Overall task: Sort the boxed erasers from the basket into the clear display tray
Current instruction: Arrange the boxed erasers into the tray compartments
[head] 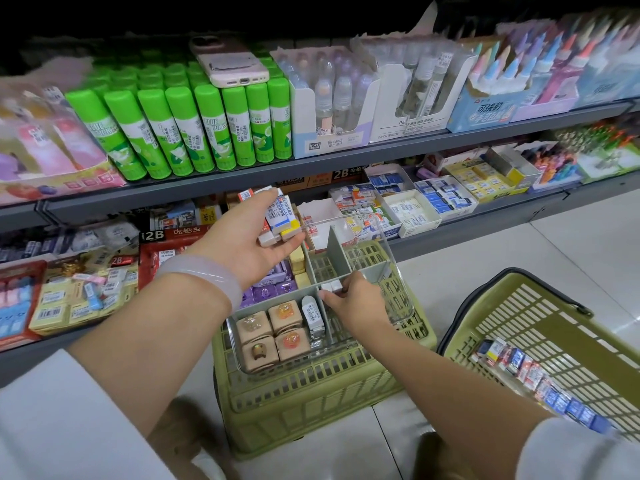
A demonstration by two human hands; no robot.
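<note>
Left hand (249, 237) clamped on a few small boxed erasers (281, 216) above the clear divided plastic display tray (398, 271), right hand (356, 303) pinching white ones (331, 285) into a middle compartment. Roughly midway: several compartments filled (right ones bare), a row of boxed erasers (519, 368) left in the olive-green basket (540, 306).

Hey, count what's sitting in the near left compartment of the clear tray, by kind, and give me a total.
In the clear display tray, near left compartment:
Tan square boxed erasers with a figure on top: 4
White barcoded boxed erasers standing on edge: 2, possibly more hidden behind
Total: 6
</note>
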